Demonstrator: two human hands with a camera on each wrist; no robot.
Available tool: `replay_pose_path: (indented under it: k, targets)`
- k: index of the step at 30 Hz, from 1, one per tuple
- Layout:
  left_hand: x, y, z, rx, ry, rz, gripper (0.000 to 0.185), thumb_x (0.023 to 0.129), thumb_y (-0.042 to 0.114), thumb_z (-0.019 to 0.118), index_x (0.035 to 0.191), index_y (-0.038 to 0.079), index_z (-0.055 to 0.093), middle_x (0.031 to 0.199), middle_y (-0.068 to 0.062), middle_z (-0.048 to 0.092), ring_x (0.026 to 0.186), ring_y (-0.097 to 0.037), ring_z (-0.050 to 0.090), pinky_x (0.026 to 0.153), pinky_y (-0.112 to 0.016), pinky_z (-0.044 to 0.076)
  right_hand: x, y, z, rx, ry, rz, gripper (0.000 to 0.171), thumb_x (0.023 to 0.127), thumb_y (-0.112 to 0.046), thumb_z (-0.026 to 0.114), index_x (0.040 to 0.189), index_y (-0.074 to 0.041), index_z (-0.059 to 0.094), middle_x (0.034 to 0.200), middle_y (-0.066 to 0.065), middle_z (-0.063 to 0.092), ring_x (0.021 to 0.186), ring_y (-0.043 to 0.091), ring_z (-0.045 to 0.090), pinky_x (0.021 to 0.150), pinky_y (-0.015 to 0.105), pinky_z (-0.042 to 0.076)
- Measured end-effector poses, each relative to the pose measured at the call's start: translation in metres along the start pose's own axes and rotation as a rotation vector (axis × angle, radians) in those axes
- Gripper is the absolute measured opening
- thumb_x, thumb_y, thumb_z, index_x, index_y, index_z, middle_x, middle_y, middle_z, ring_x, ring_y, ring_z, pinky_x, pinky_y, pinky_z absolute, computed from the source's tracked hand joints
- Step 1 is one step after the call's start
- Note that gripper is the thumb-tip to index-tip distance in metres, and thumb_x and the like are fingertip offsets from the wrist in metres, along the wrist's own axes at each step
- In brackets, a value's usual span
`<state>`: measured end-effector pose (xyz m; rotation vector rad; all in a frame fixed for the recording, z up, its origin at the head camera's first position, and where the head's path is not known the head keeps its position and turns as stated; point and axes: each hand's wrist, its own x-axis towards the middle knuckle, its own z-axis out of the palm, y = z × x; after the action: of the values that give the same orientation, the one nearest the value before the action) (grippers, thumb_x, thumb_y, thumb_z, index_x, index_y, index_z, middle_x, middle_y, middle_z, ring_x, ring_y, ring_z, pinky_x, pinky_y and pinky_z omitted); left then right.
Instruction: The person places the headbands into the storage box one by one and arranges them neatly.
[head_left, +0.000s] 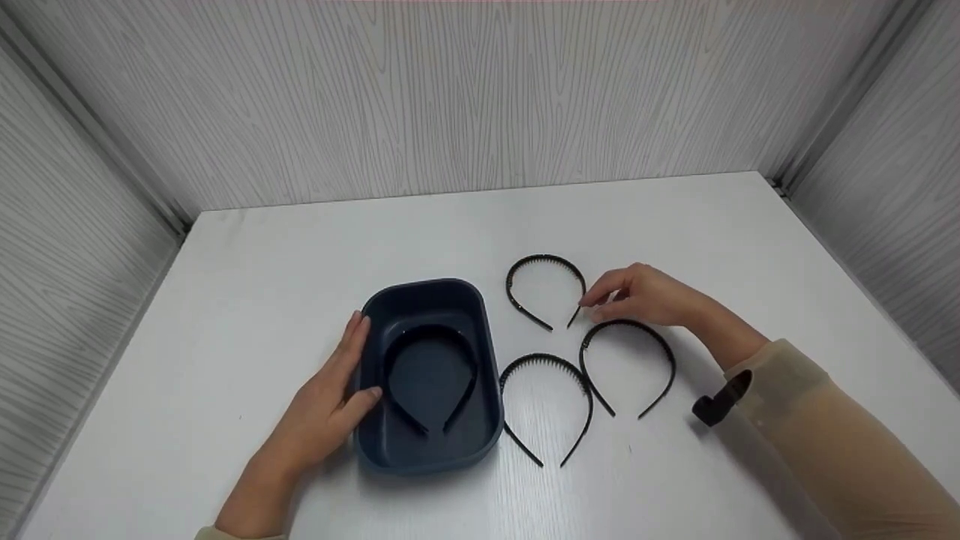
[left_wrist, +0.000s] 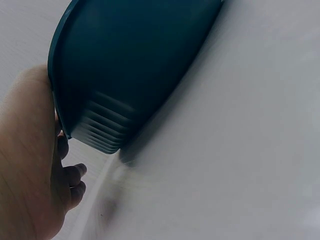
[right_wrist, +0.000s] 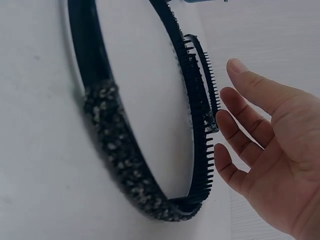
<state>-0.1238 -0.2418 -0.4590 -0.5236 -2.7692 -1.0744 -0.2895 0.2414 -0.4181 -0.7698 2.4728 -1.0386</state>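
Note:
A dark blue plastic tub point(head_left: 429, 463) stands near the table's middle with one black headband point(head_left: 433, 330) lying inside it. My left hand point(head_left: 319, 411) grips the tub's left wall, thumb over the rim and fingers along the outside. On the right, my right hand point(head_left: 643, 295) has its fingertips right at one leg of the far toothed headband point(head_left: 545, 259), fingers loosely bent. Just below that hand lies a second headband point(head_left: 628, 322), whose band shows a glittery covering point(right_wrist: 122, 145) in the right wrist view. A third toothed headband point(head_left: 544, 357) lies against the tub's right side.
The white table point(head_left: 337, 244) is enclosed by a grey wood-grain panel point(head_left: 480, 97) at the back and similar panels on both sides. A black device point(head_left: 721, 401) is strapped at my right sleeve's cuff.

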Motion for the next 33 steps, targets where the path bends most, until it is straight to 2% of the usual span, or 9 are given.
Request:
replay_pose_path:
  k: [5,14,21,33]
  targets:
    - [0.0,-0.001,0.0,0.0,0.003,0.009,0.086,0.102,0.02,0.062,0.173,0.023,0.012,0.178,0.001,0.01,0.162,-0.018,0.015,0.122,-0.014,0.009,0.0,0.006,0.003,0.038,-0.048,0.012,0.026,0.091,-0.017,0.085,0.117,-0.016,0.083,0.122,0.001,0.076,0.106,0.021,0.067,0.087,0.024,0.051]
    - [-0.001,-0.001,0.0,-0.006,0.004,0.009,0.086,0.102,0.02,0.062,0.173,0.023,0.012,0.179,0.0,0.01,0.162,-0.018,0.015,0.122,-0.014,0.009,0.0,0.011,0.007,0.076,-0.121,0.009,0.029,0.09,-0.019,0.087,0.119,-0.017,0.083,0.123,0.001,0.076,0.119,0.021,0.067,0.095,0.022,0.05]
    - [-0.002,0.0,0.0,-0.005,-0.003,-0.006,0.086,0.103,0.021,0.062,0.173,0.025,0.012,0.179,0.0,0.01,0.162,-0.018,0.015,0.121,-0.014,0.009,-0.003,0.017,0.01,0.134,-0.14,0.017,0.031,0.09,-0.016,0.086,0.121,-0.014,0.082,0.125,0.005,0.075,0.121,0.021,0.067,0.097,0.021,0.051]
    - [-0.001,0.001,-0.001,-0.012,-0.002,0.008,0.087,0.102,0.019,0.063,0.173,0.022,0.013,0.179,0.002,0.009,0.162,-0.019,0.014,0.122,-0.014,0.009,0.0,0.019,0.011,0.121,-0.145,0.025,0.032,0.088,-0.019,0.088,0.119,-0.017,0.083,0.125,0.003,0.074,0.122,0.023,0.064,0.099,0.022,0.048]
